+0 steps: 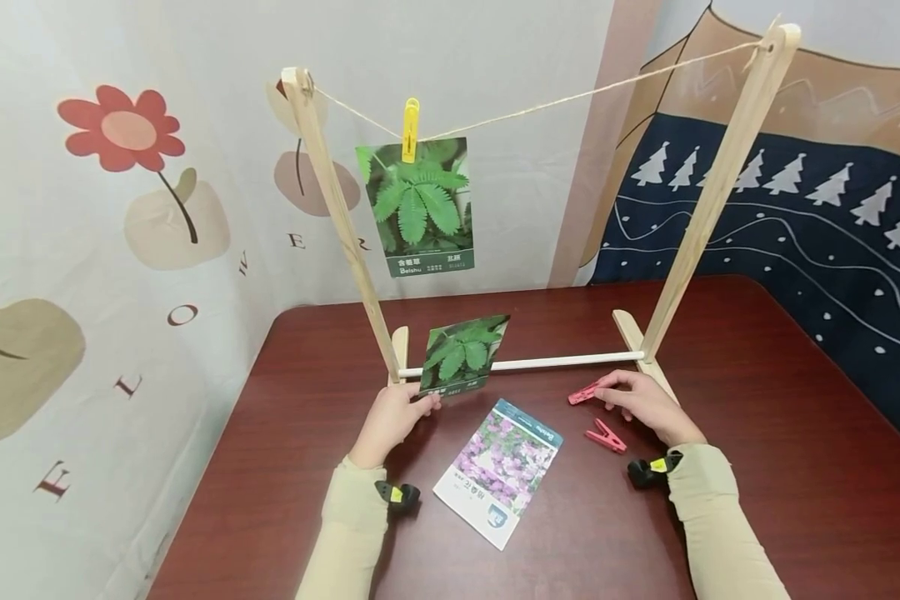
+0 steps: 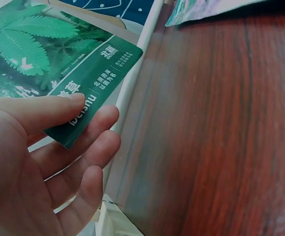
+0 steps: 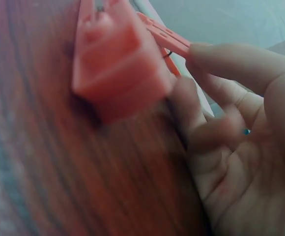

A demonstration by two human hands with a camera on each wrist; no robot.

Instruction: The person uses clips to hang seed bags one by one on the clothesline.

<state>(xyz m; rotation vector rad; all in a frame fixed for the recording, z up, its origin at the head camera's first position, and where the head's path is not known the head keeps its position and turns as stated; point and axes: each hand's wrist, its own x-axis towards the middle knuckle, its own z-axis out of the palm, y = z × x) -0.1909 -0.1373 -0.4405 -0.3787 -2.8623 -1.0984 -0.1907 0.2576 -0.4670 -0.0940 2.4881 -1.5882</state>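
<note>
My left hand (image 1: 396, 419) pinches a green leaf-pictured seed packet (image 1: 461, 357) by its lower corner, thumb on the printed face, as the left wrist view shows. The packet is tilted up in front of the rack's white bar. At the right, my right hand (image 1: 645, 404) pinches a pink clothespin (image 1: 582, 394) by one end between thumb and fingers. A second pink clothespin (image 1: 606, 436) lies on the table just below that hand; it looms large as a clip (image 3: 115, 64) in the right wrist view. Between the hands lies a purple-flower seed packet (image 1: 498, 471).
A wooden rack with a left post (image 1: 345, 217) and right post (image 1: 720, 196) carries a sagging string (image 1: 570, 98). From it hangs another leaf-pictured packet (image 1: 420, 208), held by a yellow clothespin (image 1: 410, 131). A white bar (image 1: 570, 363) joins the posts low over the brown table (image 1: 292, 500).
</note>
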